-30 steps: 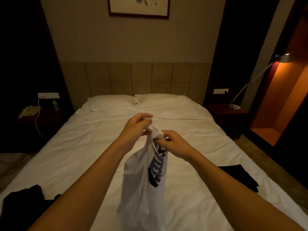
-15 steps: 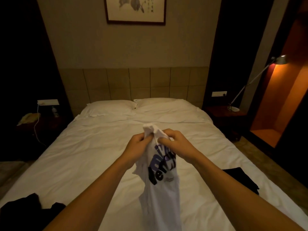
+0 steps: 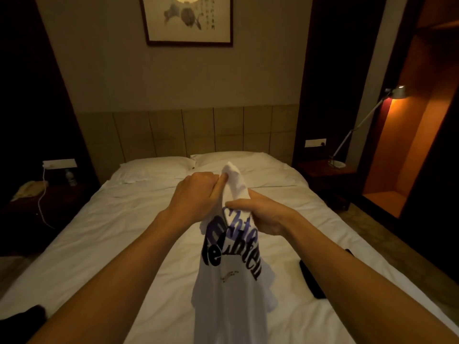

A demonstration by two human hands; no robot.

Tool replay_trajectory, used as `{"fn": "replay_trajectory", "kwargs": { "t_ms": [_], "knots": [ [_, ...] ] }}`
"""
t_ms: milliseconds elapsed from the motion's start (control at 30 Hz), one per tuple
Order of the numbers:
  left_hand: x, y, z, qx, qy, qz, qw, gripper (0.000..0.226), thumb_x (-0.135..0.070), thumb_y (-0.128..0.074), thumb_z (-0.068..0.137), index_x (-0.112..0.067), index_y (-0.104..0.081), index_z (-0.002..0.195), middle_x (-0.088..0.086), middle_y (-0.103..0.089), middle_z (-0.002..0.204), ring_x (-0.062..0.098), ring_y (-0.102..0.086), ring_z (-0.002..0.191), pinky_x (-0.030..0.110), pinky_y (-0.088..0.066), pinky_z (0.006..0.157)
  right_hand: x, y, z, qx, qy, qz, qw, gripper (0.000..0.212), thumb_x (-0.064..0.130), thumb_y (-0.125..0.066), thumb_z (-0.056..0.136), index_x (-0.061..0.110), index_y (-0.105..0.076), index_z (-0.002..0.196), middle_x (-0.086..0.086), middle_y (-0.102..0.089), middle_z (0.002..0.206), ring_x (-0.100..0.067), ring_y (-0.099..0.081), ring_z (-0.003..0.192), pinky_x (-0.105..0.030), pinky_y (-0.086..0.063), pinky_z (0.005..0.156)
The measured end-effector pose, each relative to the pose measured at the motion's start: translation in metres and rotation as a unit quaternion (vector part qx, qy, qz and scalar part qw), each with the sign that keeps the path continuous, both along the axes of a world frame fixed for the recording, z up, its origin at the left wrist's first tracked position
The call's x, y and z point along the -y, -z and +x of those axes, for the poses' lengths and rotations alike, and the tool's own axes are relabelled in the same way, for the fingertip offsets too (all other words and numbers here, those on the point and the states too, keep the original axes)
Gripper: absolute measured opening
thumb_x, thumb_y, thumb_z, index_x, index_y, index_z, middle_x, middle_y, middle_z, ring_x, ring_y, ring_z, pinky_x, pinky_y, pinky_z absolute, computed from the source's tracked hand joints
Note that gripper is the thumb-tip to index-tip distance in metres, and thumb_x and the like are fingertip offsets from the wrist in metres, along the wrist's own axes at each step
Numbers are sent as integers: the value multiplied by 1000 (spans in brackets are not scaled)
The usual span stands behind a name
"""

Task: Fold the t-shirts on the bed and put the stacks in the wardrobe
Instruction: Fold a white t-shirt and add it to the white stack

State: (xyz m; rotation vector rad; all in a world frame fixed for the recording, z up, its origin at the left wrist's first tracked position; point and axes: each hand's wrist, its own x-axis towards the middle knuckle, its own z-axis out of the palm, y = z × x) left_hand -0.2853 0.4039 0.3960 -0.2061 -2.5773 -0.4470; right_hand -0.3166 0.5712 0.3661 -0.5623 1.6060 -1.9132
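Note:
A white t-shirt (image 3: 231,289) with black and purple lettering hangs bunched in front of me over the bed (image 3: 129,234). My left hand (image 3: 196,194) grips the shirt near its top, fingers curled, thumb against the cloth. My right hand (image 3: 255,214) grips the fabric just below, beside the left hand. A tip of the shirt sticks up above both hands. A black garment (image 3: 311,281) lies on the bed's right side, partly hidden by my right forearm. Another dark garment (image 3: 22,321) lies at the bed's near left corner.
Two white pillows (image 3: 154,167) lie at the headboard. A nightstand (image 3: 37,194) with a phone, bottle and cable stands left of the bed. On the right are another nightstand (image 3: 325,175) with a lamp (image 3: 395,93), and an orange-lit alcove (image 3: 402,155).
The shirt has turned and opened out, showing more of its lettering. Both hands have shifted along its top edge; the left hand now sits higher than the right. My view tilted upward.

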Motion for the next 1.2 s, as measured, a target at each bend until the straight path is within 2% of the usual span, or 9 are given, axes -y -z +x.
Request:
{"fn": "replay_trajectory", "kwargs": {
  "t_ms": [167, 333, 467, 567, 767, 933, 1033, 1100, 1200],
  "knots": [
    [6, 22, 3, 11, 42, 111, 993, 32, -40, -37, 105, -18, -59, 96, 0, -63, 88, 19, -61, 78, 43, -55, 72, 6, 7, -6, -89, 82, 62, 991, 18, 8, -57, 94, 5, -60, 112, -12, -68, 92, -19, -66, 79, -33, -55, 74],
    [1, 76, 11, 138, 96, 443, 881, 20, -37, -58, 97, -23, -67, 108, 1, -74, 96, 16, -71, 88, 36, -59, 77, 11, 12, -5, -131, 114, 54, 983, 7, 4, -59, 94, 7, -59, 100, -12, -64, 88, -18, -66, 73, -27, -55, 60],
    [9, 87, 14, 128, 56, 468, 872, 30, -25, -58, 99, -9, -68, 76, 4, -68, 70, 17, -62, 68, 27, -48, 64, 2, 15, -8, -160, 134, 106, 972, 15, 10, -66, 91, 12, -55, 101, -15, -59, 91, -28, -66, 85, -38, -58, 68],
    [30, 78, 12, 138, 68, 500, 853, 24, -17, -59, 97, 4, -66, 86, 13, -65, 78, 23, -60, 75, 30, -47, 68, -22, 10, -14, -150, 139, 135, 969, 26, 8, -72, 87, 7, -57, 108, -15, -54, 89, -23, -65, 78, -34, -61, 65],
    [51, 55, 23, 311, 76, 387, 865, 9, -25, -62, 95, -20, -69, 94, -2, -70, 97, 17, -66, 91, 30, -51, 87, -57, -5, -29, -363, 112, 330, 864, 18, 26, -72, 88, 8, -73, 86, -6, -69, 80, -16, -67, 73, -29, -59, 67],
    [21, 61, 31, 427, 106, 381, 813, 56, -83, -53, 72, -40, -59, 107, -16, -67, 112, 12, -65, 106, 28, -53, 89, -45, -17, -23, -441, 116, 276, 846, 25, 28, -66, 93, 13, -64, 72, 0, -60, 70, -10, -60, 68, -29, -51, 66],
    [3, 71, 33, 484, 107, 293, 817, 31, -53, -51, 95, -28, -61, 110, -1, -67, 106, 19, -65, 92, 33, -54, 81, -44, -18, -25, -465, 119, 262, 837, 26, 28, -61, 95, 10, -64, 77, -5, -57, 78, -21, -58, 77, -36, -47, 69],
    [-3, 74, 34, 538, 114, 173, 817, 37, -40, -49, 80, -12, -66, 96, 8, -67, 97, 21, -63, 85, 33, -53, 80, -48, -20, -27, -459, 113, 246, 846, 23, 25, -60, 95, 7, -68, 85, -10, -61, 86, -27, -60, 82, -44, -50, 74],
    [2, 85, 29, 551, 82, 46, 829, 41, -47, -46, 90, -11, -66, 87, 11, -69, 100, 18, -60, 86, 30, -49, 84, -58, -24, -24, -430, 118, 203, 872, 16, 13, -59, 95, 4, -71, 90, -15, -66, 91, -27, -63, 87, -39, -52, 76]
  ]
}}
